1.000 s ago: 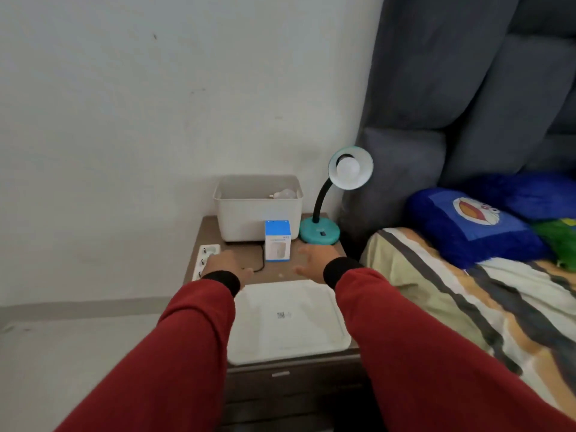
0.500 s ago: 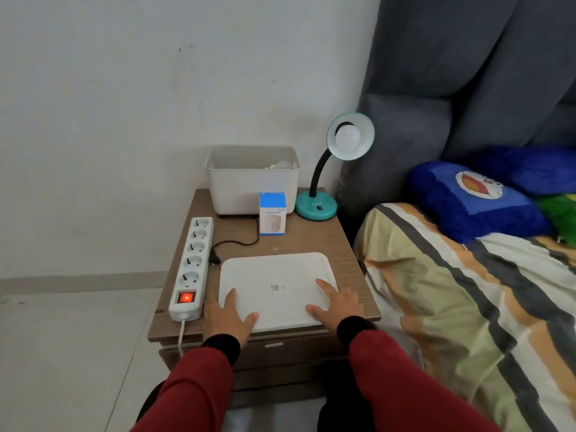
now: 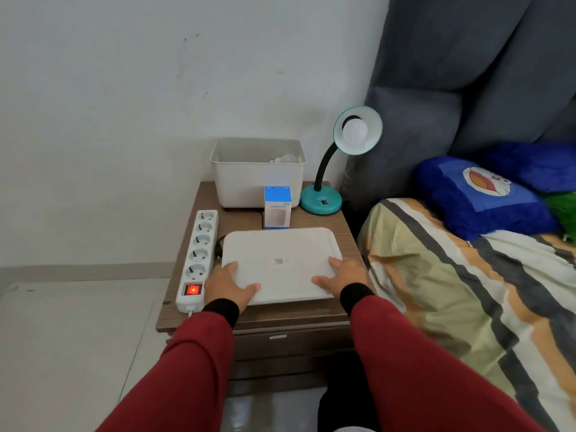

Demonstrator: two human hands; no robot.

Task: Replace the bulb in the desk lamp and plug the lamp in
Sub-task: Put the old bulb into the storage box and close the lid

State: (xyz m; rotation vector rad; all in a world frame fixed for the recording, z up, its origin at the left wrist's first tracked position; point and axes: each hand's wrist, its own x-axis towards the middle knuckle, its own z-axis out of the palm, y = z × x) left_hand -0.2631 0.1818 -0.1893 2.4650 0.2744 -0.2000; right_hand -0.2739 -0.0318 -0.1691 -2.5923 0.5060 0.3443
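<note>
The teal desk lamp (image 3: 321,202) stands at the back right of the wooden nightstand (image 3: 347,244), its shade facing me with a white bulb (image 3: 355,130) in it. A blue and white bulb box (image 3: 277,210) stands upright in front of a white bin (image 3: 258,185), where another bulb (image 3: 288,158) lies. A white power strip (image 3: 199,244) with a lit red switch runs along the left edge. A black plug and cord (image 3: 219,244) lie beside it, unplugged. My left hand (image 3: 227,283) and right hand (image 3: 344,275) rest flat on the near corners of a white lid (image 3: 277,244).
A bed with a striped blanket (image 3: 452,291) presses against the nightstand's right side, with a blue pillow (image 3: 480,198) and a grey padded headboard (image 3: 467,73) behind. A white wall stands at the back. Pale tiled floor (image 3: 71,338) lies to the left.
Both hands have drawn back from the rear of the nightstand near the box and lamp base to the lid's near corners. The power strip has come into full view.
</note>
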